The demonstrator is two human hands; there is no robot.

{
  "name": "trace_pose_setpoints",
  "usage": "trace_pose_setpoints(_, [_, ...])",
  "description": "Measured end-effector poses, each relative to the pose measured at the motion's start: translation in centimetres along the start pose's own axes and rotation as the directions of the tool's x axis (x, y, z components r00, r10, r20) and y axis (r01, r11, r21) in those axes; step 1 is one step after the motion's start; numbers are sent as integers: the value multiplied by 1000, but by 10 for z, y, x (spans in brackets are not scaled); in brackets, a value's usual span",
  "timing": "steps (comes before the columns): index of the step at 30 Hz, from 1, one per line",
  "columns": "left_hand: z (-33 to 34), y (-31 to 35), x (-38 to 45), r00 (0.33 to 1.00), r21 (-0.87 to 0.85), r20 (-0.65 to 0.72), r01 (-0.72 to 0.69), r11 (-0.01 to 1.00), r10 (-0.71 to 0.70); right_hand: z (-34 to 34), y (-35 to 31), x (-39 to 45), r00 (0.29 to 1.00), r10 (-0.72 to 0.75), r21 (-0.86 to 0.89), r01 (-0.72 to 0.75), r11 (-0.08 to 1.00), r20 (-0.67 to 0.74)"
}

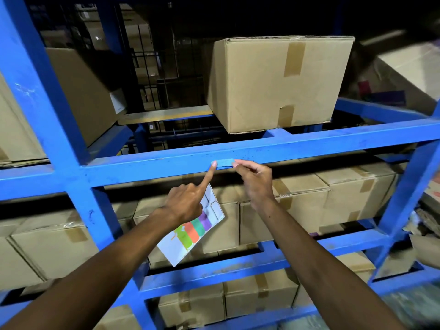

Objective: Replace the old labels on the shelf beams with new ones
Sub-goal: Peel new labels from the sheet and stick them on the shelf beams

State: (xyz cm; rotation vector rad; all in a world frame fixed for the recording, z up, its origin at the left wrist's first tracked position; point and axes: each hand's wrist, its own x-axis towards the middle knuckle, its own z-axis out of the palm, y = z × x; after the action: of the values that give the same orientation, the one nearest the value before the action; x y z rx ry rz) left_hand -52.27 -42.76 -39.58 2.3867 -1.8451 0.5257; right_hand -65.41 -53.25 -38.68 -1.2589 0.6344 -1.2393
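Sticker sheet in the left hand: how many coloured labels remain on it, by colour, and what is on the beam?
Sticker sheet under the left hand:
Green labels: 2, one partly hidden
Orange label: 1
Purple label: 1
On the shelf beam, between both hands:
Blue label: 1, right hand at its end
Total: 5
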Motion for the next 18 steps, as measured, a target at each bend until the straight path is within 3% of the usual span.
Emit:
trace_pose_setpoints(8, [1,-4,2,1000,62,-7,13,998,-13,9,8,12,993,-42,-101,31,994,-114])
trace_pose_setpoints(11, [0,-5,1,1000,72,-5,14,997,-13,7,13,13,974,-169,-332,110,937,-154])
trace_pose_setpoints(14, [2,-7,2,1000,78,-20,8,997,-7,1,14,9,935,-340,-507,244,827,-105])
trace_pose_setpoints(16, [3,-9,3,999,91,-34,-2,996,5,-3,19,5,820,-571,-663,450,598,41])
trace_pose_setpoints(18, [5,-12,3,999,106,-44,-12,994,16,-5,30,2,675,-676,-796,565,217,295])
